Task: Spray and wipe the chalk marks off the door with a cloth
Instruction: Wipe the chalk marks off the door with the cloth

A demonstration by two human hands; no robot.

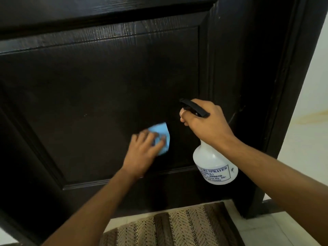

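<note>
A dark brown panelled door [99,82] fills the view. My left hand [144,151] presses a light blue cloth [159,132] flat against the lower right part of the door's recessed panel; hand and cloth are blurred. My right hand [205,123] grips the neck of a white spray bottle [214,166] with a black trigger head [193,107], the nozzle pointing left at the door just above the cloth. Faint whitish streaks [142,27] show along the panel's upper moulding. No clear chalk marks are visible near the cloth.
A brown and beige striped doormat [177,226] lies on the pale tiled floor at the door's foot. The dark door frame [284,86] runs down the right, with a cream wall [312,103] beyond it.
</note>
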